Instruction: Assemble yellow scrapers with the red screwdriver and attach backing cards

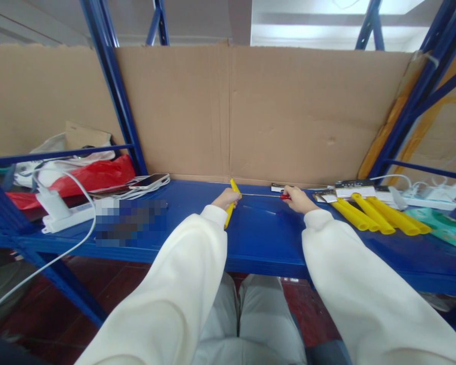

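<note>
My left hand (227,198) is wrapped round a yellow tube (228,218), which stands out above and below the fingers over the blue shelf (266,238). In my right hand (298,199) is the red handle of a screwdriver (262,195). Its long metal shaft points left and its tip meets the side of the yellow tube beside my left hand; whether it enters the tube is too small to tell. Several more yellow tubes (380,218) with black and white card labels (355,188) lie to the right of my right hand.
On the left are a white power strip (70,215) with a cable, a red bag (99,177) and a phone (152,181). A green packet (446,226) and another white power strip (433,199) lie far right. Cardboard (289,116) closes the back between blue posts.
</note>
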Demonstrator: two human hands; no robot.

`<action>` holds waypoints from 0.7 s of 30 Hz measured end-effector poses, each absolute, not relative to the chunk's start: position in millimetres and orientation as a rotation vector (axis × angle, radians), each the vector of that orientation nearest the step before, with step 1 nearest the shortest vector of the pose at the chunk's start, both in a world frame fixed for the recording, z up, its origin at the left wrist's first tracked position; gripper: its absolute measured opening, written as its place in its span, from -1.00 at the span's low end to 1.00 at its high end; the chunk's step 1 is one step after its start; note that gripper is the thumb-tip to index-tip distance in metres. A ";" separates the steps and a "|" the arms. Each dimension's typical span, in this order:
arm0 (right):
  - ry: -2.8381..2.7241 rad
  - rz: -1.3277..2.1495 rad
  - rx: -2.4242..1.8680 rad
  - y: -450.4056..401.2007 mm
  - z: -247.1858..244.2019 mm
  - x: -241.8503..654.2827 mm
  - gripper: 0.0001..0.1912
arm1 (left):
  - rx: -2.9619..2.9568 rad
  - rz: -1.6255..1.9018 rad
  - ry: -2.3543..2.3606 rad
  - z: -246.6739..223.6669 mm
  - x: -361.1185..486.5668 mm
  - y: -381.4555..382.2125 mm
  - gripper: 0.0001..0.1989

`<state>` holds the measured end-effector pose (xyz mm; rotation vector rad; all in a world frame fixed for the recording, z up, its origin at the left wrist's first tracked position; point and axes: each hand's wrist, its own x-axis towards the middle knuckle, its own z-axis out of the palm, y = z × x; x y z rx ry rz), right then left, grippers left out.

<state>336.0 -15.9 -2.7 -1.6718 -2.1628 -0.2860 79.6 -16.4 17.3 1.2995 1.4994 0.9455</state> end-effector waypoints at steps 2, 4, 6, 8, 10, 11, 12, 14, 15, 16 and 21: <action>-2.166 -0.299 -1.650 -14.7 -3.9 337.1 -0.87 | 1.300 0.943 1.496 17.0 79.5 -15.8 -0.74; -2.169 -0.306 -1.637 -13.6 -5.0 337.9 -0.87 | 1.299 0.942 1.497 17.1 79.4 -15.5 -0.76; -2.169 -0.301 -1.641 -12.7 -5.7 338.4 -0.87 | 1.299 0.943 1.498 17.4 79.3 -15.4 -0.77; -2.168 -0.272 -1.649 -12.1 -6.1 338.9 -0.88 | 1.299 0.944 1.496 17.7 79.3 -15.8 -0.77; -2.170 -0.225 -1.648 -11.7 -6.1 339.6 -0.89 | 1.303 0.945 1.497 18.0 79.6 -16.6 -0.77; -2.173 -0.201 -1.638 -11.6 -5.9 340.1 -0.89 | 1.306 0.944 1.501 18.2 79.8 -17.2 -0.77; -2.178 -0.179 -1.623 -11.7 -5.5 340.6 -0.89 | 1.311 0.943 1.507 18.4 80.0 -17.8 -0.77; -2.187 -0.142 -1.590 -12.4 -4.3 341.5 -0.88 | 1.325 0.939 1.521 18.8 80.4 -19.2 -0.79; -2.190 -0.122 -1.580 -13.0 -3.4 341.7 -0.87 | 1.333 0.938 1.526 19.1 80.6 -20.0 -0.79; -2.192 -0.100 -1.579 -13.8 -2.5 341.8 -0.87 | 1.343 0.939 1.529 19.3 80.7 -20.6 -0.80; -2.195 -0.005 -1.607 -16.3 1.2 341.4 -0.86 | 1.406 0.922 1.544 20.0 80.8 -23.1 -0.85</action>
